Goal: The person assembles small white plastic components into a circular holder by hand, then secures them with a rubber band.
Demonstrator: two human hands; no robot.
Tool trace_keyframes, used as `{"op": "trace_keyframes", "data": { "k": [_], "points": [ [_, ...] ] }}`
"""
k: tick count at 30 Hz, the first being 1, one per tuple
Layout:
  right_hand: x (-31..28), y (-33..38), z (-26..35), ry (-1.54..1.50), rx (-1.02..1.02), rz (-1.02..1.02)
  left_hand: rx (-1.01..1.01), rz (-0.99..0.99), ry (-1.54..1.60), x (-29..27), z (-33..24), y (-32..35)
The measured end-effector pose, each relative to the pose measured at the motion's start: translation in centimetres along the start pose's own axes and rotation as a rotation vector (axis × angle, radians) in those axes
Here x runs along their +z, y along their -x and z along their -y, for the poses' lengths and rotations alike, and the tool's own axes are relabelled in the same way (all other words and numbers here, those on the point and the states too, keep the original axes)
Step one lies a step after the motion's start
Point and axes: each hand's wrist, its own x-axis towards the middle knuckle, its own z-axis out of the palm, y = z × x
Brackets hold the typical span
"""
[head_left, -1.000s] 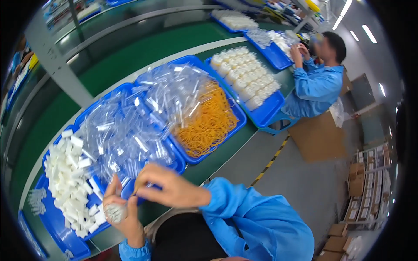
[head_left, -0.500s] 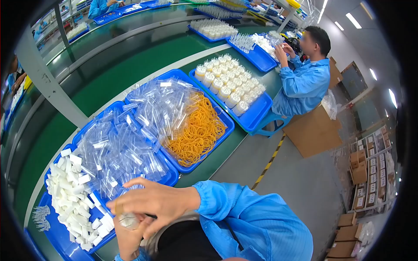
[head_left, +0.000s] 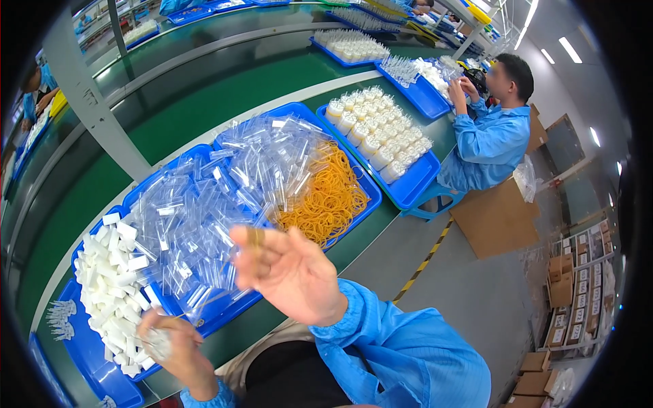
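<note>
Our left hand [head_left: 180,350] is closed around a clear-wrapped bundle [head_left: 158,343], low on the near left, just beside the white blocks [head_left: 112,289]. Our right hand [head_left: 292,275] is spread fairly wide, palm showing, fingers slightly bent, with a yellowish band [head_left: 256,239] looped on them. Around our hands, blue trays line the green surface [head_left: 367,232]: the blocks at left, clear sleeves [head_left: 180,234] in the middle, and orange rubber bands [head_left: 330,197] to the right beside more sleeves. Farther right, capped white bundles stand in rows [head_left: 371,129], and beyond them sits a person in blue [head_left: 493,146].

Our right hand stands in the way of the near tray edges. Both hands are blurred; our left fingers partly hide the bundle, and we cannot make out its far end.
</note>
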Motion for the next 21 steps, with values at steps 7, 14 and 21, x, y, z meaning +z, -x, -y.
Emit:
{"op": "trace_keyframes", "data": {
  "k": [7, 14, 21],
  "points": [
    [-3.7, -1.1, -2.6, 0.993, -0.005, -0.152, 0.168, 0.822, -0.229, -0.5, -0.3, 1.5],
    [0.2, 1.6, -2.5, 1.569, 0.042, 0.391, 0.194, 0.433, -0.769, -0.7, 0.4, 0.8],
    [0.9, 1.5, -2.4, 1.713, 0.071, 0.369, 0.292, 0.469, -0.940, -0.2, -0.1, 0.7]
  ]
}}
